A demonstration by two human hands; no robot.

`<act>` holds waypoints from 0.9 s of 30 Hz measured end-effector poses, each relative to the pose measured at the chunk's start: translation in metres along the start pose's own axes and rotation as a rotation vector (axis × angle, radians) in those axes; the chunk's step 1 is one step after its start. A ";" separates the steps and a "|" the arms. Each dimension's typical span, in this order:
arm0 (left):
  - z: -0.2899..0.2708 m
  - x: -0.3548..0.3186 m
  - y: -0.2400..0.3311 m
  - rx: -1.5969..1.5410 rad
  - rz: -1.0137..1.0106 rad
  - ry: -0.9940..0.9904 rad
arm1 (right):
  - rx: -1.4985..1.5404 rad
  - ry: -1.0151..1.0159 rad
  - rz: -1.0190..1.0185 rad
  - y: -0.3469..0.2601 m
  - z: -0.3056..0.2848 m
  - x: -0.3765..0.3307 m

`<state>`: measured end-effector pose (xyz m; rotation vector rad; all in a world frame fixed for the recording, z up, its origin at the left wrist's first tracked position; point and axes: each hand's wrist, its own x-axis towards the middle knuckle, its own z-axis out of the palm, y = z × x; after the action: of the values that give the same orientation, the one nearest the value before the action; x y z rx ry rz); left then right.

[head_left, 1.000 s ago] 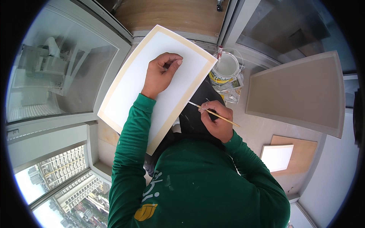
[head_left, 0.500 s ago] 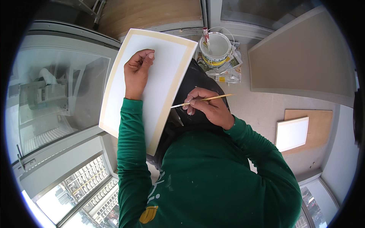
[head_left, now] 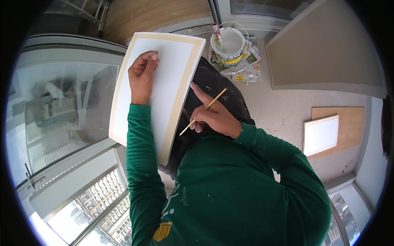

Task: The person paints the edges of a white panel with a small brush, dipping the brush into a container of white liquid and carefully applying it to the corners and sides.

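A white rectangular board (head_left: pixel 172 65) with a tan border rests tilted across my lap. My left hand (head_left: pixel 142 76) lies on its white face near the upper left, fingers curled, holding nothing I can see. My right hand (head_left: pixel 213 116) grips a thin wooden paintbrush (head_left: pixel 204 110) at the board's right edge. The brush tip points down-left onto the tan border. Green sleeves cover both my arms.
A white paint bucket (head_left: pixel 228 44) with a brush in it stands on crumpled newspaper (head_left: pixel 246 69) on the floor ahead. A large grey panel (head_left: pixel 328 49) leans at the right. A smaller white board (head_left: pixel 321 134) lies on a wooden sheet (head_left: pixel 349 123). Glass windows (head_left: pixel 65 106) run along the left.
My view has shifted, so the board and bucket sit differently in the frame. My right hand has swung the brush from pointing right to pointing down-left at the board's edge. My left hand stays on the board.
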<state>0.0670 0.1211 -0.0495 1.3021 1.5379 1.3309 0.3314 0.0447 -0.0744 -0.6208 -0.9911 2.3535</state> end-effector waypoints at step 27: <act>-0.003 0.003 -0.007 -0.020 -0.009 0.009 | 0.101 -0.187 0.075 0.026 0.018 -0.015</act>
<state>0.0616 0.1232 -0.0558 1.2770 1.5310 1.3443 0.3249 0.0104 -0.0794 -0.4120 -0.9352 2.5472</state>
